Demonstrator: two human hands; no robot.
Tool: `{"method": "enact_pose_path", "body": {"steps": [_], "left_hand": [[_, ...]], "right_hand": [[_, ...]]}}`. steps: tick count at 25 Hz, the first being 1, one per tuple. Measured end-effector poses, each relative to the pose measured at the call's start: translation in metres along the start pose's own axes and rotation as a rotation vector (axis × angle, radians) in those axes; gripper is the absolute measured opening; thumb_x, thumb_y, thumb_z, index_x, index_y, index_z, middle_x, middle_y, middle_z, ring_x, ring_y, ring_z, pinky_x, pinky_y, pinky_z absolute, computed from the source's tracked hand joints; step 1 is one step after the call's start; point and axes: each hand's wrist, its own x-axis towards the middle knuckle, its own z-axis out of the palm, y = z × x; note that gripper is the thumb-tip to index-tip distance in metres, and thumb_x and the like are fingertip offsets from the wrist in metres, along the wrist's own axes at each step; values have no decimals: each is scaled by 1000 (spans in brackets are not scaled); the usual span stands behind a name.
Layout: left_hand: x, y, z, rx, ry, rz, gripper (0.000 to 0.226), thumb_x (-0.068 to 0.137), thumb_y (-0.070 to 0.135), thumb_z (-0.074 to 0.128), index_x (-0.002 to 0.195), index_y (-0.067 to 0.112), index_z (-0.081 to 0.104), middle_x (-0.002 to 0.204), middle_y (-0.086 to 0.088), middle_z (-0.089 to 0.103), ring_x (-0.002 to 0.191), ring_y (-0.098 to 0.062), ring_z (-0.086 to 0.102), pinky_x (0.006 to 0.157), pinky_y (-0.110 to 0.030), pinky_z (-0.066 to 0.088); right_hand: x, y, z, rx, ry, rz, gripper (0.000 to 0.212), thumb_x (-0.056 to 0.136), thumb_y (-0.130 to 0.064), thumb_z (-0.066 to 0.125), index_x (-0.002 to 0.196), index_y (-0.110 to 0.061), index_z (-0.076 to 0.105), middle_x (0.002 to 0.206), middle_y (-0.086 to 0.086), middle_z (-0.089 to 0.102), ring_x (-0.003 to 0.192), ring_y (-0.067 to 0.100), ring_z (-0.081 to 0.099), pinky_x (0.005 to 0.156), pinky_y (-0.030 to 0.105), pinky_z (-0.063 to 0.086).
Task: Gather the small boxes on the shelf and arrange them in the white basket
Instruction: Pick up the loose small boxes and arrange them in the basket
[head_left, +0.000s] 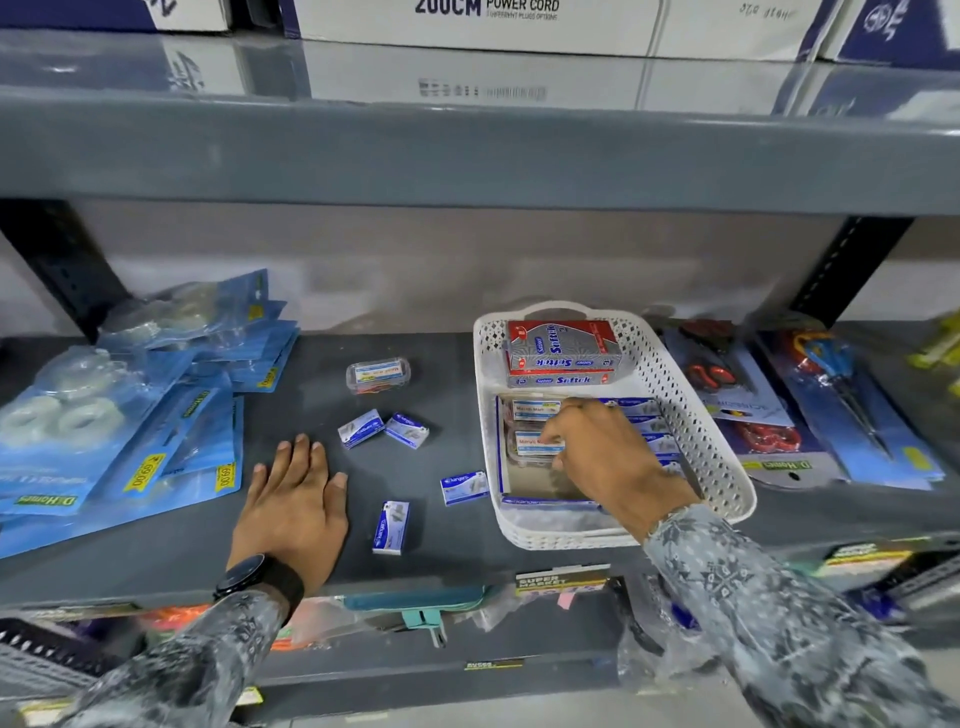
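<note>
The white basket (696, 415) stands on the dark shelf, right of centre. Red and grey Softek boxes (563, 353) lie at its far end, with small blue and clear boxes packed in front of them. My right hand (608, 457) is inside the basket, its fingertips on a clear plastic box (535, 448). My left hand (296, 504) rests flat on the shelf, fingers apart, holding nothing. Loose on the shelf lie a clear plastic box (378, 374), two small blue boxes (361, 428) (407, 430), another (464, 487) beside the basket, and one (390, 526) near the front.
Blue blister packs of tape (119, 415) are piled at the left. Packs of scissors (748, 405) lie right of the basket. A grey shelf board (467, 156) with large cartons hangs overhead. Black uprights stand at both back corners.
</note>
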Motion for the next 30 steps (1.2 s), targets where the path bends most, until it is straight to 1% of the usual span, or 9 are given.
{"method": "enact_pose_path", "body": {"steps": [4, 7, 10, 13, 15, 18, 21, 25, 30], "left_hand": [[6, -6, -3, -2, 19, -17, 64, 99, 43, 14, 155, 12, 21, 167, -4, 14, 154, -19, 6, 126, -40, 5], [-1, 3, 0, -14, 34, -8, 71, 94, 46, 8, 155, 13, 24, 166, -4, 17, 154, -19, 9, 126, -39, 6], [-6, 8, 2, -42, 38, 0, 73, 92, 48, 10, 154, 13, 26, 166, -4, 18, 154, -19, 10, 126, -40, 6], [-8, 11, 3, -54, 50, 8, 72, 93, 48, 11, 154, 13, 28, 165, -4, 19, 154, -19, 11, 126, -40, 7], [-8, 11, 3, -51, 58, 11, 71, 93, 47, 13, 154, 13, 29, 165, -4, 21, 154, -19, 12, 126, -39, 7], [-8, 10, 2, -54, 63, 11, 70, 94, 46, 15, 153, 12, 31, 164, -5, 23, 154, -20, 13, 125, -40, 8], [-7, 10, 3, -53, 62, 16, 71, 94, 46, 14, 153, 12, 31, 164, -5, 23, 154, -20, 14, 125, -40, 9], [-7, 9, 4, -57, 65, 18, 72, 92, 47, 13, 151, 11, 34, 163, -6, 26, 153, -21, 16, 125, -42, 11], [-7, 10, 3, -33, 47, 19, 72, 93, 47, 12, 151, 12, 33, 164, -6, 25, 153, -21, 15, 125, -42, 10]], "right_hand": [[10, -11, -10, -25, -8, -18, 39, 83, -11, 80, 120, -23, 75, 124, 6, 70, 111, 27, 67, 98, 37, 53], [13, -29, -20, 7, 145, -95, 31, 88, -9, 68, 115, -23, 76, 115, 4, 74, 98, 25, 70, 91, 36, 57], [40, -68, -21, 127, 244, -212, 33, 90, -8, 68, 120, -20, 74, 118, 6, 72, 99, 28, 70, 90, 40, 58], [86, -107, -4, 90, 182, -351, 46, 85, -3, 71, 129, -18, 68, 121, 11, 69, 100, 33, 72, 88, 44, 60], [109, -126, 9, 48, 99, -395, 54, 86, -1, 68, 138, -16, 61, 130, 13, 66, 109, 36, 69, 91, 46, 59], [129, -140, 29, 26, 2, -400, 53, 88, -4, 67, 139, -15, 59, 137, 14, 63, 115, 37, 67, 95, 45, 57], [135, -142, 38, 6, -35, -377, 43, 88, -8, 69, 130, -14, 64, 125, 15, 70, 109, 36, 69, 90, 44, 59], [124, -140, 28, 46, 11, -339, 42, 80, -6, 75, 120, -18, 69, 115, 14, 74, 102, 37, 71, 85, 46, 61], [53, -121, -8, 285, 203, -259, 51, 77, -19, 84, 123, -28, 64, 122, -1, 71, 105, 24, 68, 88, 40, 56]]}}
